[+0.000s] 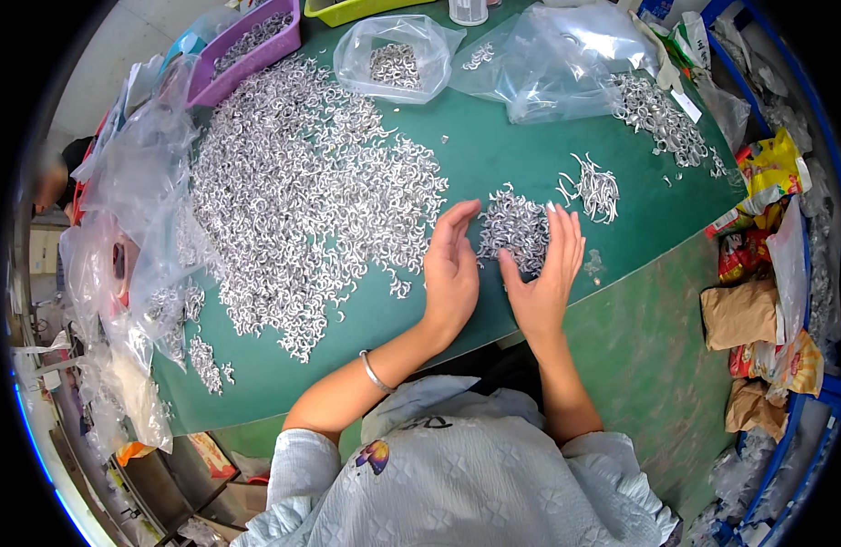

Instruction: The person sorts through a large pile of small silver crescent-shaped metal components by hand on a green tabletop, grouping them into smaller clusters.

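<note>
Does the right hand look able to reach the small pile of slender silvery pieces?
Probably yes: the small pile lies just beyond the right hand, with only bare green tabletop between.

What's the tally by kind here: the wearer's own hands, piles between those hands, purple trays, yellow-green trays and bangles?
Hands: 2, left hand and right hand
Pile of silvery pieces between them: 1
Purple tray: 1
Yellow-green tray: 1
Bangle: 1
Total: 6

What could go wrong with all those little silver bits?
Some bits from the small pile between the left hand and right hand might drop, as the table's edge is near. The big heap lies close by, so pieces could get mixed.
</note>
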Tool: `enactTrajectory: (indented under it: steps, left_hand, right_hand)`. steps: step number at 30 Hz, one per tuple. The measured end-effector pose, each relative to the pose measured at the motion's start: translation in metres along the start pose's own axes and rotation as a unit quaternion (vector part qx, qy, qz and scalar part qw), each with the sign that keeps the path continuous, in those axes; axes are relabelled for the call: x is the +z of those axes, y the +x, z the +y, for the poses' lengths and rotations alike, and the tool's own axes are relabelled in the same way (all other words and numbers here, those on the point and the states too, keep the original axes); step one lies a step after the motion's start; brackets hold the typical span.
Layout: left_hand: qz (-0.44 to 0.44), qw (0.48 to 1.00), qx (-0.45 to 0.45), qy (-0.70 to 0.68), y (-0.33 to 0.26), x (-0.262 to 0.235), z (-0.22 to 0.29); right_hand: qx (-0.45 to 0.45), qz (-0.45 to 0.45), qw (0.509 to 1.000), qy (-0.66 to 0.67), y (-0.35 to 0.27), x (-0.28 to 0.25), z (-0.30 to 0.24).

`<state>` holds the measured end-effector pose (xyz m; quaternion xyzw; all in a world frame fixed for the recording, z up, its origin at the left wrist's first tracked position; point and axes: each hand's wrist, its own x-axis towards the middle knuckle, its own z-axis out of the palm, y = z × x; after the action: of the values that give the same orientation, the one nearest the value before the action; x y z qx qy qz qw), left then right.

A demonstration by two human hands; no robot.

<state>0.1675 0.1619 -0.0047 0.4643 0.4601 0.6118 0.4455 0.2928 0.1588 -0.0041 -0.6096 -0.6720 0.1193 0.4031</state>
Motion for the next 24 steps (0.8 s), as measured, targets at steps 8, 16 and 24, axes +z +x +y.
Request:
enactTrajectory:
  steps: [8,16,24]
  left_hand:
    - [-0.015,0.996,-0.031,0.076,-0.011,-0.012,0.008]
    - [-0.071,0.978,-0.004,0.195,-0.018,0.008,0.006]
    - [-0.102,0.960,0.066,0.254,0.009,0.036,-0.015]
  right_hand:
    - [-0.014,-0.030,0.999,-0.039,0.005,0.011,0.008]
    - [0.065,0.035,0.976,0.206,0.008,-0.005,0.020]
    - [0.069,0.030,0.980,0.185,0.011,-0.001,0.025]
